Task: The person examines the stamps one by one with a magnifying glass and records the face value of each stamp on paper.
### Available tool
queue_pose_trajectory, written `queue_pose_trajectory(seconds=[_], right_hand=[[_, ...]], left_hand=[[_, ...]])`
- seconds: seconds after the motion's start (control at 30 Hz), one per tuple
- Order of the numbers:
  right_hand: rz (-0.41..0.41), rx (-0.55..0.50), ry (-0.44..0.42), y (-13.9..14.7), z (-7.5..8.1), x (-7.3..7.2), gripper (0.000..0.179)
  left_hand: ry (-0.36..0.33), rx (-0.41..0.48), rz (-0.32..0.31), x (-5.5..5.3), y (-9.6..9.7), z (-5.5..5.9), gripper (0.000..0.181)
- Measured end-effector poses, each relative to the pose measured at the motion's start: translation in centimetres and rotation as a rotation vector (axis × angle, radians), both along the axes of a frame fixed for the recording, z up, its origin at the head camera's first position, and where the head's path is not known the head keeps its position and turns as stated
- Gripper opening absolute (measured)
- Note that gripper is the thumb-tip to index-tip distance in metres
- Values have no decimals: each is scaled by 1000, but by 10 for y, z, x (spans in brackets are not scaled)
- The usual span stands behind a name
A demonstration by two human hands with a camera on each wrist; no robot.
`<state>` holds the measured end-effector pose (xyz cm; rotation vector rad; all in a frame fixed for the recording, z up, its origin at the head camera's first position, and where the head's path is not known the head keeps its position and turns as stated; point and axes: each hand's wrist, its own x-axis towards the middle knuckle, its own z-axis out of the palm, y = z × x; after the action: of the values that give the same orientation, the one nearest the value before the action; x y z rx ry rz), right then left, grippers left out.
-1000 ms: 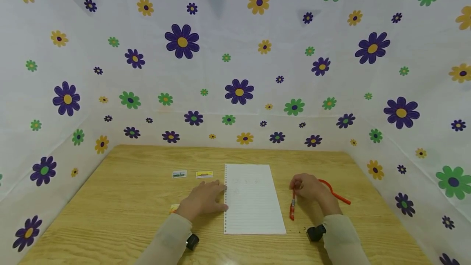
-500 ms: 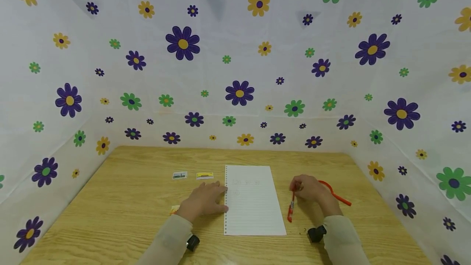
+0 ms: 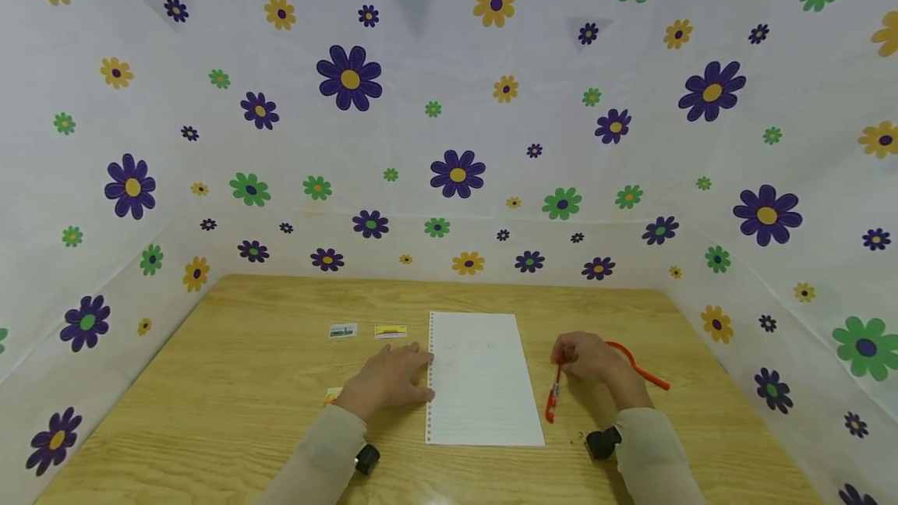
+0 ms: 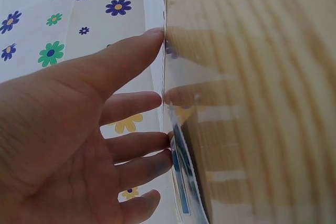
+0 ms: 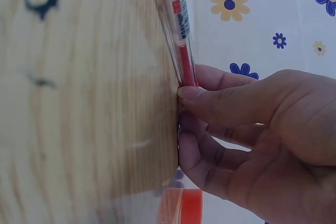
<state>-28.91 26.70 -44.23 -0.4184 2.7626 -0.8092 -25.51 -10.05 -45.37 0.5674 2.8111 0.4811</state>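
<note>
A lined sheet of paper (image 3: 484, 396) with punched holes down its left edge lies on the table, with faint writing near its top. My left hand (image 3: 389, 378) rests beside it, fingers extended, thumb and index tips at the holed edge. In the left wrist view its fingers are straight, near a small picture card (image 4: 184, 182). To the right of the paper, my right hand (image 3: 589, 357) pinches one end of a clear-barrelled red pen (image 3: 552, 402) between thumb and forefinger. The pen's red refill and printed label (image 5: 182, 19) show in the right wrist view.
Two small picture cards, one greyish (image 3: 343, 330) and one yellow (image 3: 390, 332), lie beyond my left hand. Another yellow card (image 3: 333, 396) is partly hidden by my left wrist. A red curved strip (image 3: 648, 377) lies behind my right hand. Flowered cloth (image 3: 449, 123) walls the table.
The pen's free end has swung slightly left, toward the paper, while my right hand stays in place. My left hand and the paper have not visibly moved.
</note>
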Motion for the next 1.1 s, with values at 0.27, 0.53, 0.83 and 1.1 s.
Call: queue_pose_trajectory(seconds=[0.27,0.53,0.83,1.1], right_hand=[[18,9,9,0,1,-1,20],[28,17,52,2,1,0,21],[28,5,22,3,-3,-1,21],[37,20,25,0,1,1,21]], left_hand=[[-10,-3,5,0,1,2,64],[-11,-5,3,1,1,2,64],[7,-14,-10,0,1,3,64],[5,-14,-11,1,0,3,64]])
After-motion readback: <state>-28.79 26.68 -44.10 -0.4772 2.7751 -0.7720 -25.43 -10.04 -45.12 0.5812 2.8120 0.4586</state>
